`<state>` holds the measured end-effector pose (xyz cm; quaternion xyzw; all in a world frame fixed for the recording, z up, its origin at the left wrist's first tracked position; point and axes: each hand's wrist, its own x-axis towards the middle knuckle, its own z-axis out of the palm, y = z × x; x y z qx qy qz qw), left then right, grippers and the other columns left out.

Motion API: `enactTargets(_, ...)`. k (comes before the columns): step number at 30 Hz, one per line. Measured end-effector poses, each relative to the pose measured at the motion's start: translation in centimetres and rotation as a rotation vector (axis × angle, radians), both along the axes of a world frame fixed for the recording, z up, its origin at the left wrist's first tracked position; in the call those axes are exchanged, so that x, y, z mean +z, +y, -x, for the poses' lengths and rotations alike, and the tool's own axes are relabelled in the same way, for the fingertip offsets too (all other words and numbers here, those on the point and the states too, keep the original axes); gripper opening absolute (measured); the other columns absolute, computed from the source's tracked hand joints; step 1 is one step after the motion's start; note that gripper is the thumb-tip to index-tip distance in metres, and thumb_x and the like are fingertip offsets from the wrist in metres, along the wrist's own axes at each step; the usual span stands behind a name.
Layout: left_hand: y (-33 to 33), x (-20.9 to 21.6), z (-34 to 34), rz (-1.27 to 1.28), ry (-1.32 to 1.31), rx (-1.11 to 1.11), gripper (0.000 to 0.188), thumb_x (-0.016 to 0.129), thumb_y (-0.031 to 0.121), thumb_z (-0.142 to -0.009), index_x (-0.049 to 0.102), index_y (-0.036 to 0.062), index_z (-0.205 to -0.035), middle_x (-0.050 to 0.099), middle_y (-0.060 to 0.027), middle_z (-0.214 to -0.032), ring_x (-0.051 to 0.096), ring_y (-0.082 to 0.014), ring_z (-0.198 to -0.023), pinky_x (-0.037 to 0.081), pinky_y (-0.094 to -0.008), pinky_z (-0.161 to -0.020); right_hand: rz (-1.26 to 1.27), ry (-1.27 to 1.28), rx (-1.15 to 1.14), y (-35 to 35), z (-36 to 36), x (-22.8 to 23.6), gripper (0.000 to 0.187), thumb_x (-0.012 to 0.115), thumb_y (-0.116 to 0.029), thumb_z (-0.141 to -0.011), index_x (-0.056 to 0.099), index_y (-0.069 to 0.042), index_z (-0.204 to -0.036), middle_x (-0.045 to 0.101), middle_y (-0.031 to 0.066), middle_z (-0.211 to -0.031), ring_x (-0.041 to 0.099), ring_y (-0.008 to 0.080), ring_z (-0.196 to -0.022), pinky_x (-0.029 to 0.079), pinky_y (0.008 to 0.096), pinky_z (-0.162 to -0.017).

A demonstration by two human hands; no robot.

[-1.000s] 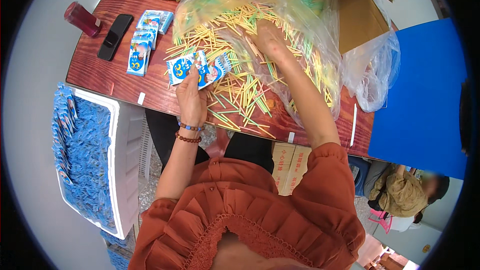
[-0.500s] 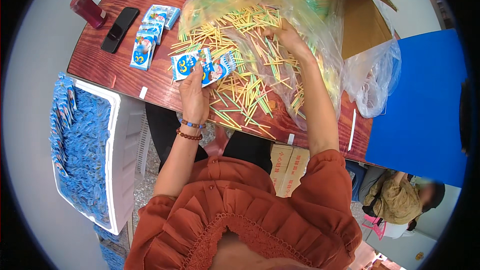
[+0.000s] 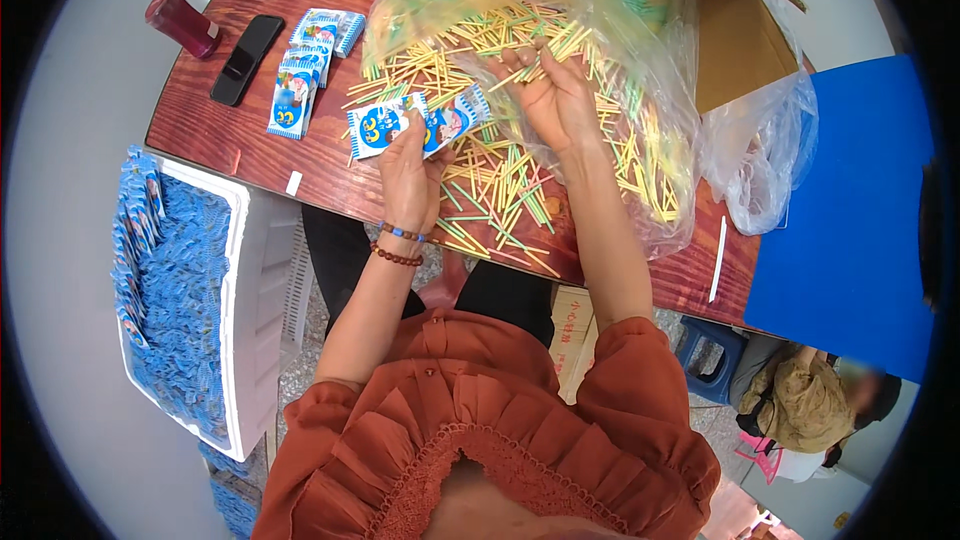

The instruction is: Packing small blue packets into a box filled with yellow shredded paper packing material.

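My left hand (image 3: 408,175) is closed on blue-and-white packets (image 3: 375,128), which fan out between thumb and fingers above the table's near part. To its right, my right hand (image 3: 558,110) is turned palm up, with a few thin pastel sticks (image 3: 568,48) lying across its curled fingers. Beneath and around both hands spreads a loose pile of yellow, green and pink sticks (image 3: 500,185). Part of the pile lies inside a large clear plastic bag (image 3: 655,120), whose open mouth faces me.
On the wooden table (image 3: 225,135) lie more packets (image 3: 298,90), a black phone (image 3: 246,60) and a red-lidded bottle (image 3: 183,22). A foam box (image 3: 235,290) full of blue packets stands at left. A cardboard box (image 3: 740,50) and blue board (image 3: 830,210) are at right. Another person (image 3: 805,400) sits beyond.
My right hand has drawn back from the pile toward me and turned palm up, now with sticks in its fingers. The left hand still grips the packets. The whole view has shifted slightly.
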<state>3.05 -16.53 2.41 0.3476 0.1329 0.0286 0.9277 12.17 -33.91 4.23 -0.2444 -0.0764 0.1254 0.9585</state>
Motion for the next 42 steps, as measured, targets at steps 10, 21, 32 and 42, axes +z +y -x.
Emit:
enactTargets(10, -0.2, -0.5, -0.4, -0.144, -0.013, 0.066, 0.024, 0.055, 0.027, -0.097, 0.065, 0.0078, -0.087, 0.066, 0.0004, -0.082, 0.062, -0.0073, -0.072, 0.051, -0.024, -0.059, 0.526, -0.387, -0.338, 3.1, 4.2, 4.6, 0.026, 0.04, -0.024, -0.102, 0.05, 0.001, -0.101, 0.06, 0.0141, -0.089, 0.061, 0.0319, -0.102, 0.04, 0.0453, -0.099)
enactTargets(21, -0.9, 0.0, 0.1, -0.091, -0.032, 0.046, 0.026, 0.054, 0.026, -0.098, 0.066, 0.0054, -0.086, 0.066, -0.0002, -0.083, 0.061, -0.0065, -0.072, 0.052, -0.0248, -0.063, 0.734, -0.456, -0.412, 4.4, 6.2, 4.7, 0.031, 0.038, -0.026, -0.103, 0.054, 0.0, -0.104, 0.065, 0.0131, -0.101, 0.055, 0.0289, -0.116, 0.035, 0.0418, -0.104)
enactTargets(32, -1.8, -0.7, -0.1, -0.026, -0.042, 0.162, 0.029, 0.054, 0.024, -0.098, 0.064, 0.0054, -0.078, 0.062, 0.003, -0.078, 0.054, -0.0022, -0.069, 0.047, -0.0206, -0.063, 0.76, -0.206, -0.481, 7.2, 7.8, 3.7, 0.042, 0.037, -0.027, -0.101, 0.056, 0.003, -0.123, 0.05, 0.0096, -0.138, 0.025, 0.0227, -0.141, 0.022, 0.0352, -0.11)
enactTargets(42, -2.1, -0.3, -0.6, 0.073, -0.093, 0.217, 0.027, 0.052, 0.024, -0.099, 0.064, 0.004, -0.085, 0.065, 0.0001, -0.082, 0.058, -0.0043, -0.072, 0.05, -0.0221, -0.066, 0.753, -0.252, -0.448, 8.0, 7.3, 2.7, 0.042, 0.042, -0.026, -0.1, 0.047, 0.004, -0.129, 0.044, 0.0159, -0.141, 0.036, 0.0229, -0.134, 0.033, 0.0341, -0.106)
